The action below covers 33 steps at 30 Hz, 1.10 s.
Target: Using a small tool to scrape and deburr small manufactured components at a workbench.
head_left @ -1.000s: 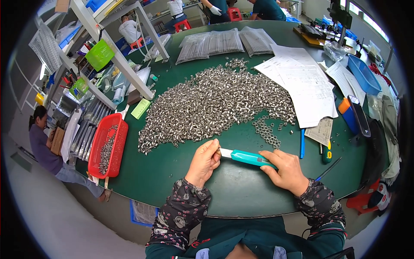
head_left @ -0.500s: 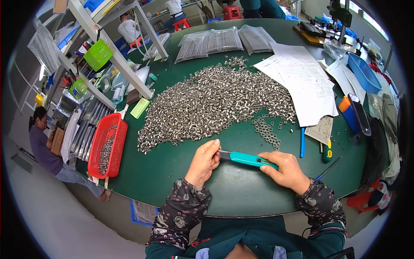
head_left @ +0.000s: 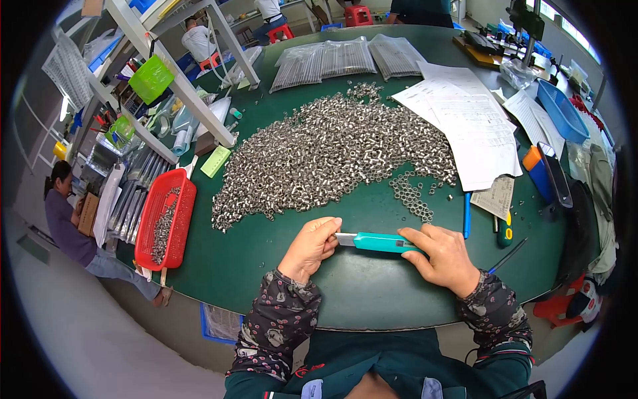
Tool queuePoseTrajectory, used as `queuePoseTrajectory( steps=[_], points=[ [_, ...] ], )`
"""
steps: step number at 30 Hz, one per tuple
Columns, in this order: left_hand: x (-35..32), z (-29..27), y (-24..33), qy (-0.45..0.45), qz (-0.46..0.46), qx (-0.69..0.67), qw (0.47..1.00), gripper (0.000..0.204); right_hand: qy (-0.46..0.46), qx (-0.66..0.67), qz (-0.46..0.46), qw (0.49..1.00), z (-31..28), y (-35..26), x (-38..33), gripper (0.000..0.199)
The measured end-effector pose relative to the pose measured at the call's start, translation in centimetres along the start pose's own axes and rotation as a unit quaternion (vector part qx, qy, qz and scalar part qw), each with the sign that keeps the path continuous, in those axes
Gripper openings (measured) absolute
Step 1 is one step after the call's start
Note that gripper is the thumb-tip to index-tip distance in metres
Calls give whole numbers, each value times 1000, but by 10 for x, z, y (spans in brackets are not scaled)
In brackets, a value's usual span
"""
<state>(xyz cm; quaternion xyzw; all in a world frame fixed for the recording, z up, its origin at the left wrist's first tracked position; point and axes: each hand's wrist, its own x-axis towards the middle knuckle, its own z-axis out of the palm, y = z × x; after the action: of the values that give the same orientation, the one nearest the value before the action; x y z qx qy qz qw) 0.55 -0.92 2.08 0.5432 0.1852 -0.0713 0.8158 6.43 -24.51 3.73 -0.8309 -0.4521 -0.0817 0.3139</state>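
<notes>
Clutching a slim teal plastic utility knife [head_left: 382, 243] mid-frame, right grip [head_left: 440, 259] is risking its silvery blade [head_left: 345, 239] slipping into left grip [head_left: 310, 247], pinching something hidden.

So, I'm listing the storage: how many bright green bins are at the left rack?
2: the upper bin by the slanting white post, and the lower bin farther left. More may be hidden.

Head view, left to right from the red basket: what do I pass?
Red perforated plastic basket → bare left hand → teal plastic utility knife → bare right hand → green-and-yellow tool handle → light-blue rectangular plastic tray.
</notes>
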Motion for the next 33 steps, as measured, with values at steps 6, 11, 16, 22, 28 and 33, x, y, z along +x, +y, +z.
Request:
queuePoseTrajectory(
  steps=[6, 11, 16, 22, 28, 33],
  points=[
    [-1, 0, 2, -4, -24, 16, 1000, 27, 19, -46, -41, 998, -4, 1, 2, 32],
    [-1, -1, 2, -17, -39, 25, 999, 28, 24, -80, -67, 994, -6, 3, 3, 36],
    [0, -4, 2, -60, -61, 10, 996, 29, 46, -105, -89, 989, -10, 2, 5, 37],
    [-1, -4, 0, -62, -73, 17, 995, 27, 50, -152, -109, 981, -14, 0, 6, 39],
    [-1, -3, 0, -81, -75, 37, 993, 27, 67, -188, -134, 971, -16, 4, 6, 38],
    [-2, -3, 1, -94, -75, 58, 991, 28, 79, -218, -170, 958, -20, 5, 8, 36]
  ],
)
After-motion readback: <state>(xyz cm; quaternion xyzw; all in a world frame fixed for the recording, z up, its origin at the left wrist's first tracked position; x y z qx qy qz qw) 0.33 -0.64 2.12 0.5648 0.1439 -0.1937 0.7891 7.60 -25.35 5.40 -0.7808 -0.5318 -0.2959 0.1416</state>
